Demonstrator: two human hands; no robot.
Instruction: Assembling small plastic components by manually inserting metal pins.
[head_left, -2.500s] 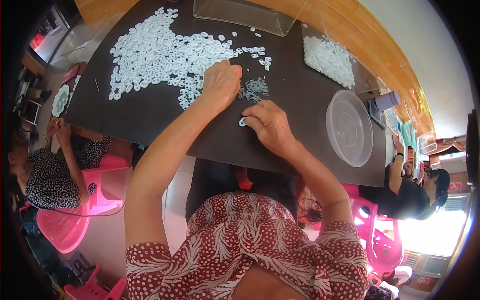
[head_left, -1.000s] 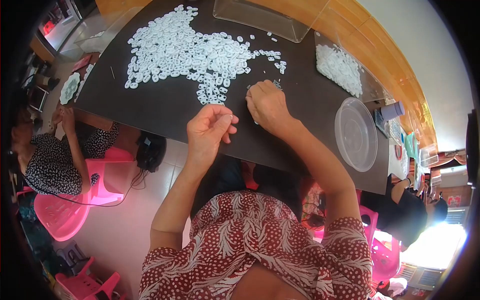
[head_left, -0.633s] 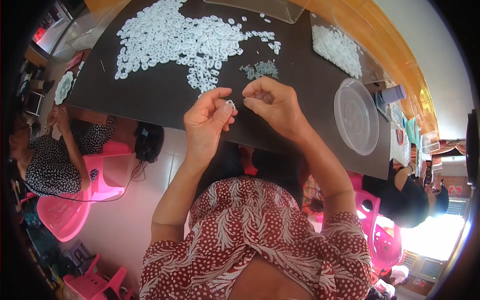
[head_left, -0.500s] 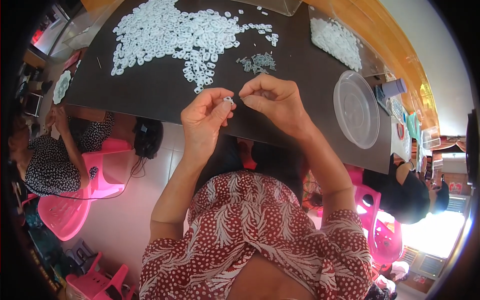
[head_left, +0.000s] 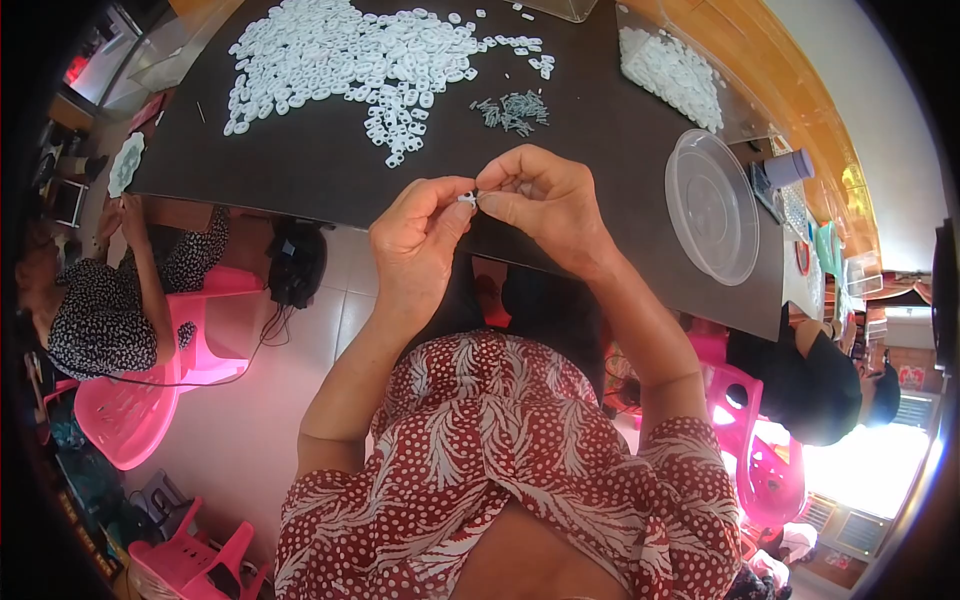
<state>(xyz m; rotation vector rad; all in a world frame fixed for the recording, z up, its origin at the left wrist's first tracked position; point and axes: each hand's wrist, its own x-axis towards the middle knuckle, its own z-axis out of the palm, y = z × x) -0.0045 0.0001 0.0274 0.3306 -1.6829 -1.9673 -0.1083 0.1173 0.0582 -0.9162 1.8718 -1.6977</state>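
Note:
Just above the near edge of the dark table (head_left: 590, 150), my left hand (head_left: 415, 240) pinches a small white plastic piece (head_left: 467, 200) between thumb and fingertips. Against it come the fingertips of my right hand (head_left: 545, 205), closed in a pinch. What they hold is too small and covered to make out. Beyond my hands lies a little heap of thin grey pins (head_left: 512, 112). A wide pile of white oval plastic pieces with holes (head_left: 350, 62) spreads over the far left of the table.
At right stands a round clear plastic lid or tray (head_left: 712, 215). Behind it are a clear bin of white pieces (head_left: 670, 80) and a purple cup (head_left: 788, 170). One person sits on a pink chair (head_left: 130, 415) at left; another person in black (head_left: 810, 385) is at right.
My two hands have come together, so the right fingertips now meet the white piece. The left hand has moved slightly right and turned the piece.

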